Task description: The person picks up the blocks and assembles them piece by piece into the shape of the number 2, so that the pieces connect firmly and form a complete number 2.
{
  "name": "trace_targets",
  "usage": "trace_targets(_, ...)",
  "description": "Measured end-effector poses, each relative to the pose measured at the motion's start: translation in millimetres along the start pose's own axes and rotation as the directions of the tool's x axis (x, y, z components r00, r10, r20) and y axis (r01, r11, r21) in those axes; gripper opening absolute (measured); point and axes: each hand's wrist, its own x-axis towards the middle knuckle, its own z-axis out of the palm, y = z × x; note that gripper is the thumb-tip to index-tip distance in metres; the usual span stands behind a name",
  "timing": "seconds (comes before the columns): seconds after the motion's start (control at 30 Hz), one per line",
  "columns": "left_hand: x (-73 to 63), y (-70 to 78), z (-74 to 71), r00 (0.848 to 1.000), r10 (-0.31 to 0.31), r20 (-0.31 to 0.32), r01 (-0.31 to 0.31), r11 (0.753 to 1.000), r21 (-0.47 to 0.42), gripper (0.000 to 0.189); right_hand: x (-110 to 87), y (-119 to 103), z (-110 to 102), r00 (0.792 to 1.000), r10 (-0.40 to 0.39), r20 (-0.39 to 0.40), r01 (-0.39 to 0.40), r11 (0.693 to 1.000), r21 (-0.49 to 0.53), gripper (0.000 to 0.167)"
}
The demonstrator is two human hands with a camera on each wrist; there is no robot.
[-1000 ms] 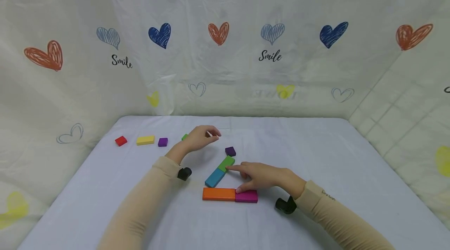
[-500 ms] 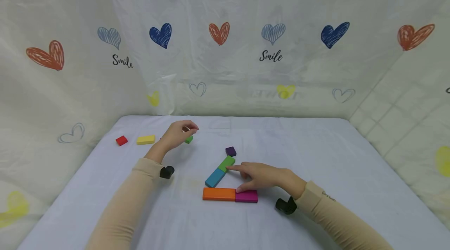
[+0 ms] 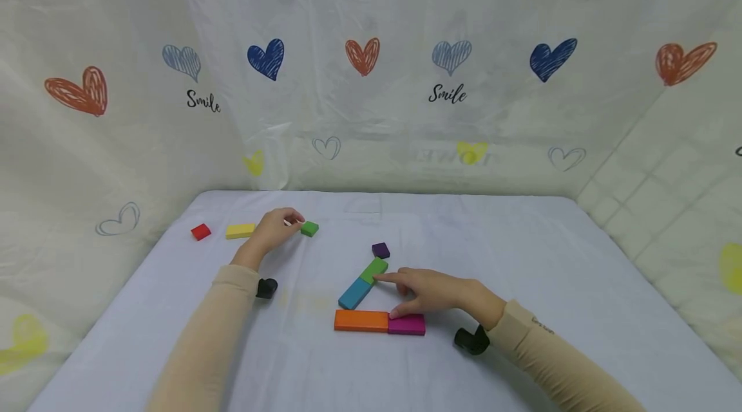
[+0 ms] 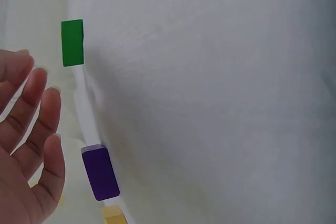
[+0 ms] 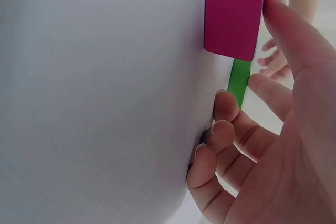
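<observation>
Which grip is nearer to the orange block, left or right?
Right. The right grip is just behind and right of the orange block, at the adjoining magenta block; the left grip is farther back and left, near the lone green block.

Forward-down head view, close wrist views, hands (image 3: pixel 431 290) in all.

Over the white tabletop (image 4: pixel 220 103), the left hand (image 4: pixel 20 165) is held with fingers softly bent, near the green block (image 4: pixel 72 43) at right. To the left of this block, the purple block (image 4: pixel 100 173) is seen; farther left, the yellow block (image 4: pixel 114 214) is shown only partly.
</observation>
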Motion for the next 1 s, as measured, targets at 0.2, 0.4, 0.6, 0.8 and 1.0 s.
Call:
trace_targets(0.2,4.1,-3.0,5.9,0.999,-0.034,0.01,0.034,0.999,0.002,0.025,-0.1,2.9,0.6,1.0,-0.005,-0.001,0.005,1.0,0.016,0.073)
trace_targets(0.4,8.0,1.2,10.7,0.993,-0.102,0.061,0.101,0.995,0.01,0.036,-1.9,3.5,-0.1,1.0,-0.027,-0.003,0.027,0.999,0.043,0.072)
trace_targets(0.6,11.9,6.2,13.0,0.981,-0.167,0.097,0.166,0.986,0.016,0.047,-1.9,4.2,0.1,1.0,-0.02,0.002,0.02,0.998,0.056,0.07)
trace_targets(0.8,15.4,13.5,14.3,0.971,-0.21,0.111,0.206,0.977,0.049,0.051,-1.1,5.2,0.3,1.0,-0.019,-0.006,0.02,0.998,0.061,0.069)
trace_targets(1.0,19.3,17.6,17.7,0.968,-0.22,0.121,0.217,0.975,0.04,0.051,-0.6,4.9,-0.1,1.0,-0.019,-0.012,0.02,0.998,0.063,0.068)
